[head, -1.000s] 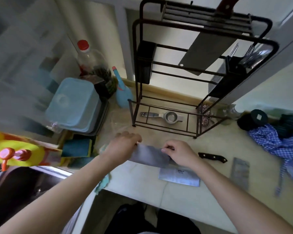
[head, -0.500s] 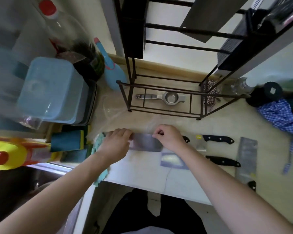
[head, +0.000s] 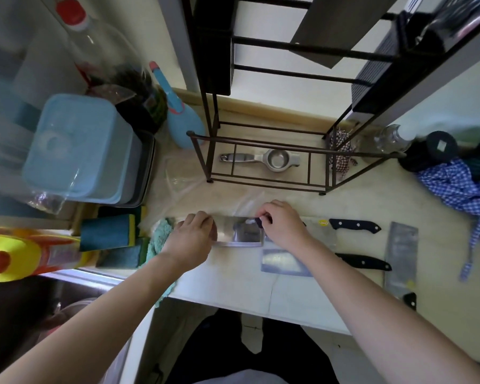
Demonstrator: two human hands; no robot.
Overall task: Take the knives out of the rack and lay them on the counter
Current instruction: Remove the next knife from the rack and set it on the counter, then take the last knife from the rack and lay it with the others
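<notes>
A steel cleaver [head: 240,231] lies flat on the pale counter [head: 233,284] near its front edge. My left hand [head: 192,239] holds the blade's left end and my right hand [head: 281,225] grips its dark handle. To the right lie three more knives: one with a black handle [head: 354,225], a second below it [head: 363,262], and a long cleaver [head: 401,259] pointing toward me. A dark metal rack [head: 263,159] stands behind, with a broad blade [head: 341,29] still hanging in its upper part.
A metal lemon squeezer [head: 261,159] rests on the rack's base. Blue lidded boxes [head: 78,151], a clear bottle [head: 94,45] and sponges [head: 108,234] crowd the left. A blue checked cloth [head: 460,187] and a black cap [head: 441,145] lie at right. The sink [head: 39,309] is lower left.
Both hands have lowered the cleaver from above the counter down onto it, left of the other knives. The camera has tilted down and closer.
</notes>
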